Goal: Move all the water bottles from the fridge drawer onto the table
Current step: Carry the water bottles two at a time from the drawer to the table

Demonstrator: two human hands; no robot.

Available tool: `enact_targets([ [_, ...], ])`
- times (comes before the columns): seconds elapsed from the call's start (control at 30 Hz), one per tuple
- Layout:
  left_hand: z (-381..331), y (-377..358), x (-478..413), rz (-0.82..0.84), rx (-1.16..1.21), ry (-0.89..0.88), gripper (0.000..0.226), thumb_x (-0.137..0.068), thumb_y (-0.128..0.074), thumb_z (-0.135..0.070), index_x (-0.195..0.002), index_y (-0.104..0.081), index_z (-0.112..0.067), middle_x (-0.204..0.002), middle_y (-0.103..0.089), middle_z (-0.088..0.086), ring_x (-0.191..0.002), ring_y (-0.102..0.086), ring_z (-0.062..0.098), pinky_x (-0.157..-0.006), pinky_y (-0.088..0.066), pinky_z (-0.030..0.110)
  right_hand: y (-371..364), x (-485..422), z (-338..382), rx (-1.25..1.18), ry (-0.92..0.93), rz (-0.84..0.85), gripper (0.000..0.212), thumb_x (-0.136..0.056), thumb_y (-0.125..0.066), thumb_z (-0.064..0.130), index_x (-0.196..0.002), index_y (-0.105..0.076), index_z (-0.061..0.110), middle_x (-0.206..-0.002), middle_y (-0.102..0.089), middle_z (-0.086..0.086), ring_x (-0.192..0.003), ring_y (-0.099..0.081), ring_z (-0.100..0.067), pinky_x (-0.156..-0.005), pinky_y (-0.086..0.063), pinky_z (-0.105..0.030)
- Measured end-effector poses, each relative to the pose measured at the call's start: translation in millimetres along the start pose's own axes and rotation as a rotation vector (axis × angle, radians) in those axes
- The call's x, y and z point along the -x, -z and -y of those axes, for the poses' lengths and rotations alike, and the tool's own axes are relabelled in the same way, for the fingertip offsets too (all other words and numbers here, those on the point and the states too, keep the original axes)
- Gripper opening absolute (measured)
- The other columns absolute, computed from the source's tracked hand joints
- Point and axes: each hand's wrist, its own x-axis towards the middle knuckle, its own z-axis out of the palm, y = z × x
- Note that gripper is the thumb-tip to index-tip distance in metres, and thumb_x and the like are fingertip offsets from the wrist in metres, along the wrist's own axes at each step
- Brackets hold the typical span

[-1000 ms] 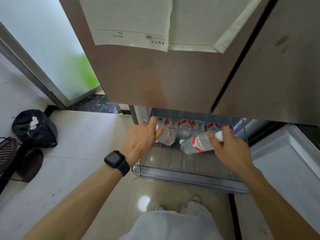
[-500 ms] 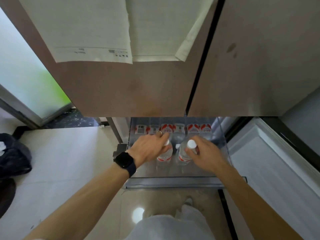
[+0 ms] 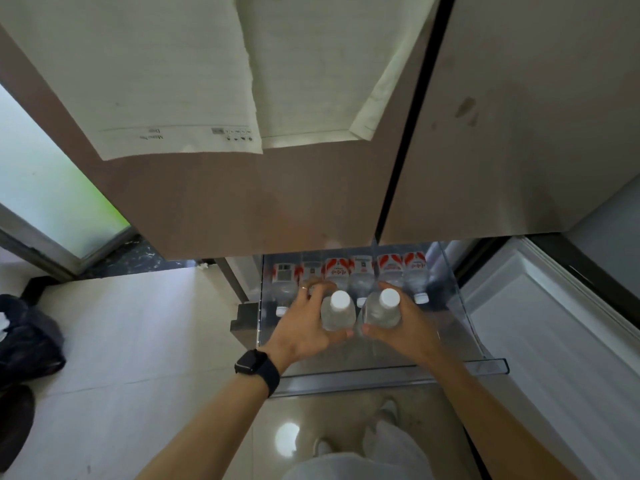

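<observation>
Clear drawer (image 3: 486,367) with a bottle row (image 3: 349,271); each hand's fingers around one upright bottle: left (image 3: 337,311), right (image 3: 382,310).

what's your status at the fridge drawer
Left hand shut on left bottle, right hand on right bottle. Both upright above drawer. Row of bottles remains. Nothing blocking.

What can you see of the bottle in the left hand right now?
The bottle in the left hand is small, of clear plastic, with a round white cap pointing up at the camera. It stands upright, seen from above, so its label is hidden. The left hand wraps its body, thumb below. It is held over the clear fridge drawer, close beside the bottle in the right hand; whether they touch is unclear.
</observation>
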Motion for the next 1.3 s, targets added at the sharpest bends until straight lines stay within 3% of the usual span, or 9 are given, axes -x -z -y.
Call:
enact_targets([
  [0.1, 5, -8, -6, 0.054, 0.073, 0.04, 0.1, -0.065, -0.086, -0.059, -0.145, -0.031, -0.034, -0.147, -0.039, -0.004, -0.131, -0.043, 0.02, -0.11, -0.042, 0.042, -3, -1, 5, 0.058, -0.036, -0.026, 0.074, -0.075, -0.087, 0.032, -0.137, -0.047, 0.032, -0.114, -0.057, 0.017, -0.1, -0.055, -0.002, -0.073, -0.038, -0.004],
  [0.27, -2, -17, -12, 0.023, 0.12, 0.112, 0.084, -0.065, -0.076, -0.072, -0.131, -0.041, -0.033, -0.127, -0.063, -0.006, -0.112, -0.063, 0.018, -0.093, -0.055, 0.041, -2, 0, 10, 0.091, -0.079, -0.048, 0.074, -0.074, -0.087, 0.036, -0.136, -0.048, 0.027, -0.108, -0.057, 0.015, -0.098, -0.058, -0.007, -0.074, -0.037, -0.008],
  [0.4, -6, -22, -6, -0.022, 0.093, 0.089, 0.075, -0.074, -0.079, -0.059, -0.131, -0.042, -0.026, -0.127, -0.065, 0.002, -0.112, -0.065, 0.023, -0.091, -0.056, 0.044, -1, 3, 13, 0.159, -0.09, -0.083, 0.066, -0.075, -0.085, 0.038, -0.13, -0.052, 0.027, -0.101, -0.058, 0.015, -0.093, -0.057, -0.008, -0.079, -0.041, -0.022],
  [0.53, -14, -13, 17, -0.12, 0.109, 0.065, 0.072, -0.077, -0.082, -0.049, -0.133, -0.046, -0.023, -0.127, -0.065, -0.001, -0.113, -0.062, 0.017, -0.089, -0.049, 0.027, 9, 21, 15, 0.071, -0.103, -0.16, 0.047, -0.071, -0.086, 0.03, -0.108, -0.058, 0.034, -0.088, -0.061, 0.023, -0.091, -0.065, -0.009, -0.071, -0.047, -0.02],
  [0.73, -41, 28, 94, -0.389, 0.117, 0.019, 0.066, -0.072, -0.084, -0.054, -0.12, -0.043, -0.035, -0.113, -0.06, -0.014, -0.1, -0.059, 0.008, -0.086, -0.051, 0.025, 36, 83, 57, -0.039, 0.134, -0.21, 0.055, -0.069, -0.09, 0.028, -0.111, -0.056, 0.038, -0.098, -0.065, 0.022, -0.091, -0.061, 0.006, -0.068, -0.045, -0.009],
  [0.87, -58, 43, 174, -0.583, 0.165, 0.04, 0.065, -0.069, -0.084, -0.056, -0.12, -0.049, -0.035, -0.112, -0.064, -0.014, -0.1, -0.061, 0.009, -0.076, -0.046, 0.011, 32, 137, 77, -0.106, 0.309, -0.177, 0.064, -0.066, -0.091, 0.029, -0.117, -0.055, 0.043, -0.106, -0.064, 0.025, -0.099, -0.062, 0.004, -0.077, -0.051, -0.018],
  [1.0, -63, 38, 278, -0.739, 0.132, 0.127, 0.065, -0.069, -0.086, -0.053, -0.119, -0.047, -0.039, -0.112, -0.061, -0.016, -0.098, -0.058, 0.007, -0.073, -0.039, 0.006, -1, 195, 84, -0.113, 0.419, -0.048, 0.065, -0.065, -0.093, 0.033, -0.116, -0.054, 0.047, -0.108, -0.065, 0.021, -0.1, -0.064, -0.004, -0.077, -0.055, -0.025],
  [1.1, -49, 18, 364, -0.802, 0.123, 0.241, 0.063, -0.068, -0.085, -0.058, -0.117, -0.049, -0.038, -0.106, -0.063, -0.016, -0.093, -0.06, 0.01, -0.073, -0.043, 0.015, -45, 242, 84, -0.092, 0.433, 0.097, 0.066, -0.065, -0.091, 0.036, -0.118, -0.055, 0.048, -0.111, -0.065, 0.019, -0.101, -0.064, -0.008, -0.082, -0.058, -0.035],
  [1.3, -18, -25, 535, -0.873, 0.05, 0.527, 0.068, -0.069, -0.08, -0.065, -0.122, -0.048, -0.037, -0.107, -0.063, -0.013, -0.095, -0.06, 0.016, -0.075, -0.051, 0.031, -142, 346, 96, 0.032, 0.486, 0.425, 0.065, -0.064, -0.088, 0.037, -0.12, -0.055, 0.043, -0.103, -0.065, 0.019, -0.094, -0.063, -0.002, -0.074, -0.049, -0.021],
])
